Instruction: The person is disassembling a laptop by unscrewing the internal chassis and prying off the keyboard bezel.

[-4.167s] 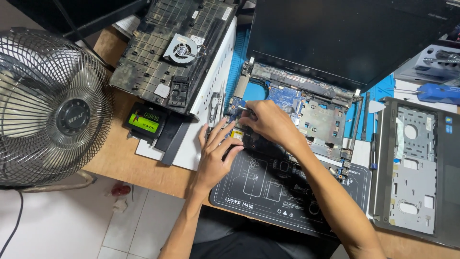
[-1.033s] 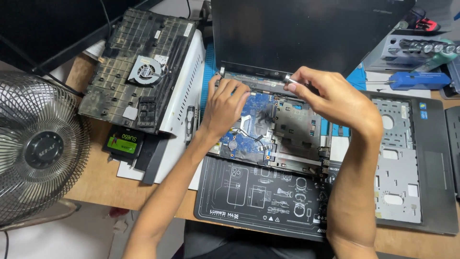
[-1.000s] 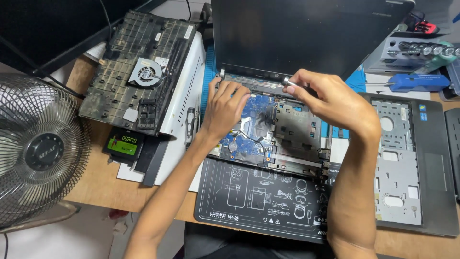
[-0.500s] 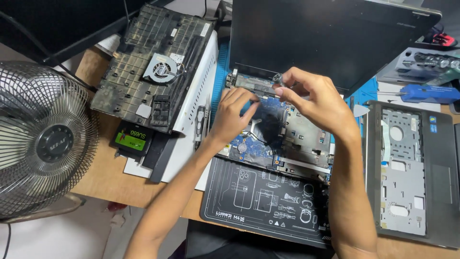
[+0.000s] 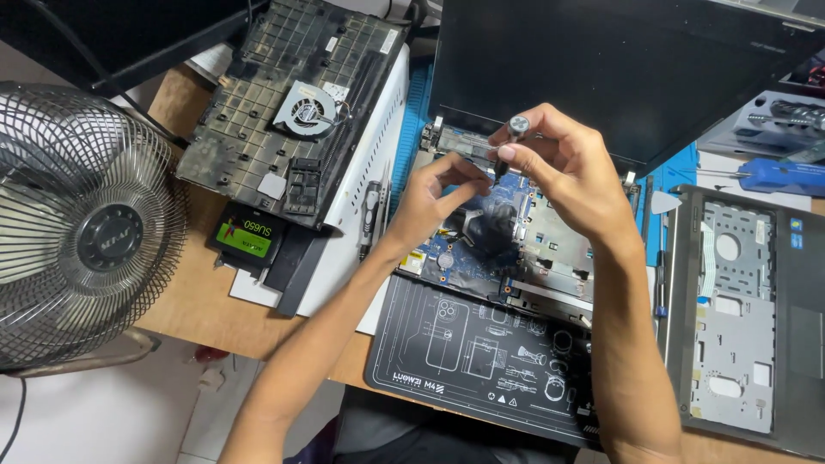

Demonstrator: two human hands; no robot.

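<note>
Seen from above, two bare hands work over an opened laptop chassis (image 5: 524,249) lying on a dark repair mat (image 5: 464,352). The right hand (image 5: 567,176) is curled closed around a small precision screwdriver (image 5: 514,137), thumb and fingers pinching the slim shaft while its silvery round cap sticks up above them; the tip points down toward the blue circuit board (image 5: 481,241) directly beneath. The left hand (image 5: 434,198) sits just beside it, to its left, fingers bent and nearly pinched together close to the driver's tip; whether they grip a screw or only steady the tip cannot be told. The screwdriver looks light, stiff and thin, likely slippery on the metal shaft, so the best hold seems to be on the handle below the spinning cap. The board under both hands looks fragile, with exposed parts that should not be pressed. Beyond the hands the dark laptop lid (image 5: 619,69) stands open. Left of the left hand lie a dusty laptop bottom cover (image 5: 249,129) with a round cooling fan (image 5: 305,107) on it, and a black solid-state drive (image 5: 247,236) with a green label. Further left stands a wire-caged desk fan (image 5: 86,232). Right of the right hand lies a grey palmrest panel (image 5: 739,318).
</note>
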